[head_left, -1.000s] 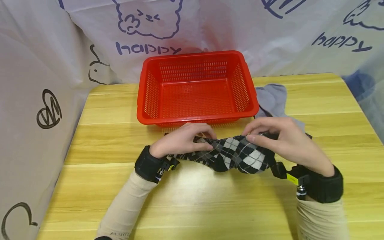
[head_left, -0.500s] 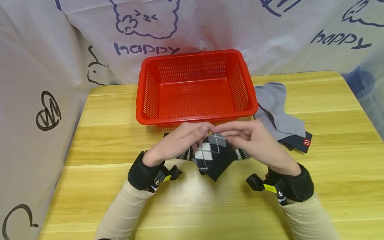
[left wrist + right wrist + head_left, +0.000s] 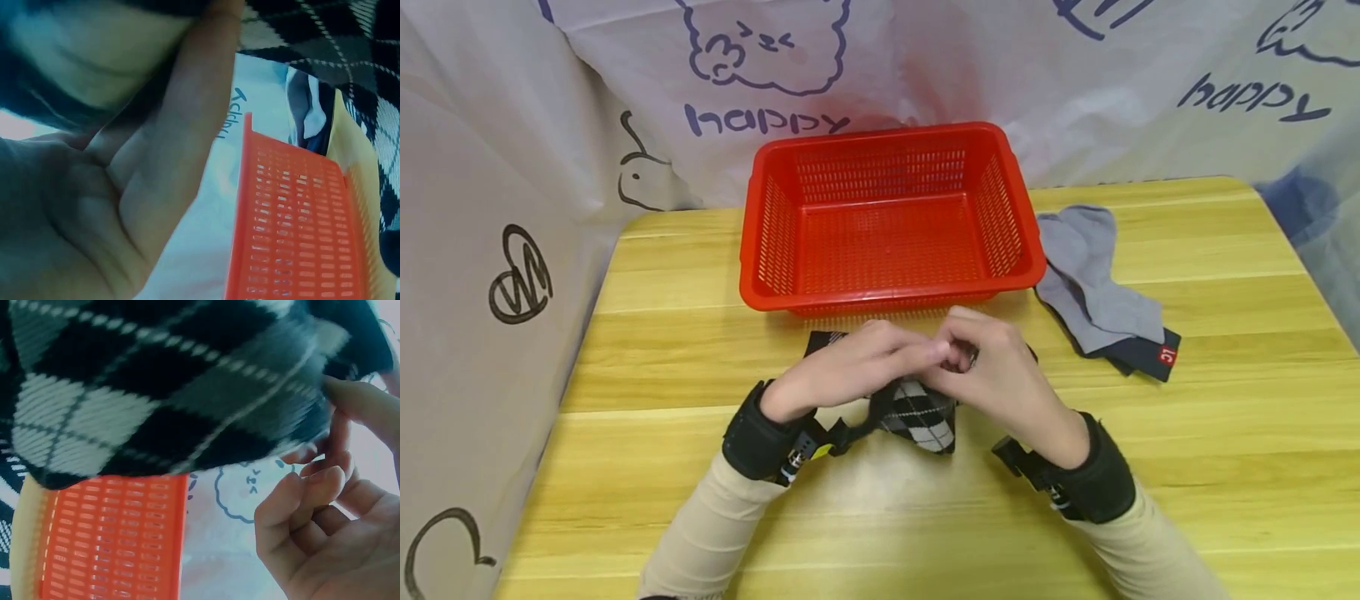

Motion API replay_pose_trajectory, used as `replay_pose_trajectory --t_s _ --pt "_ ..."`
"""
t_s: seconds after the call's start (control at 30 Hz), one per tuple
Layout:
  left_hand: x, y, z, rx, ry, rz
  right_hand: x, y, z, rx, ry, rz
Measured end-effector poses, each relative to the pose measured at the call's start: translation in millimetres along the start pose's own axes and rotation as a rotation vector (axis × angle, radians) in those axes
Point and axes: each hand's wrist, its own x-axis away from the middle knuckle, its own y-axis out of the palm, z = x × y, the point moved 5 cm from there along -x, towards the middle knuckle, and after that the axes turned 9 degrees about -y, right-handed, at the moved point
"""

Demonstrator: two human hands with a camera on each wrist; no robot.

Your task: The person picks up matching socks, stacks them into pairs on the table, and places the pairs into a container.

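Observation:
A black, white and grey argyle sock (image 3: 921,417) hangs folded beneath both hands, just in front of the basket. My left hand (image 3: 857,367) pinches its upper part from the left, thumb reaching across to the other hand. From the right, my right hand (image 3: 1000,375) grips the same top edge with curled fingers; in the right wrist view the sock (image 3: 169,394) spreads from the thumb tip. The fingertips of both hands meet, partly hiding the fabric. Under the left hand, a dark piece of patterned knit (image 3: 823,340) lies on the table.
A red plastic basket (image 3: 891,298) stands behind the hands, with nothing in it. Grey socks (image 3: 1101,292) with a dark, red-labelled cuff (image 3: 1153,357) lie right of it. A drawn-on white sheet (image 3: 925,75) hangs behind the wooden table (image 3: 647,350).
The sock was stretched sideways between the hands, then folded into a shorter bundle. My right hand has moved left until it meets my left hand, uncovering the grey socks.

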Motion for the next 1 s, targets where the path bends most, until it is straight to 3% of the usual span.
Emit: replay_pose_trajectory --t_s 0.17,0.3,0.43,0.57,0.67,0.77,0.9,1.0 --pt "0.8 -0.3 -2.7 -0.145 0.018 -0.044 -1 2 4 0.009 0.025 0.011" --pt "4.1 -5.2 -4.2 -0.16 0.065 -0.071 -4 4 13 -0.072 0.048 -0.014" --pt "8.4 -14.3 -3.4 -0.099 0.105 -0.043 -5 10 21 -0.215 0.084 -0.163" --pt "14.7 -26.4 -1.9 -0.039 0.119 0.018 -1 15 26 -0.252 0.097 -0.375" --pt "19.6 -34.7 -2.7 -0.026 0.102 0.056 1 15 28 -0.234 0.105 -0.492" --pt "23.0 -40.5 -5.3 -0.063 0.072 0.087 2 10 31 -0.197 0.092 -0.552" --pt "24.7 -45.5 -11.2 -0.168 0.018 0.126 2 2 37 -0.135 0.053 -0.559" --pt "21.9 -42.6 -16.8 -0.274 -0.02 0.119 2 -3 40 -0.091 0.051 -0.54"
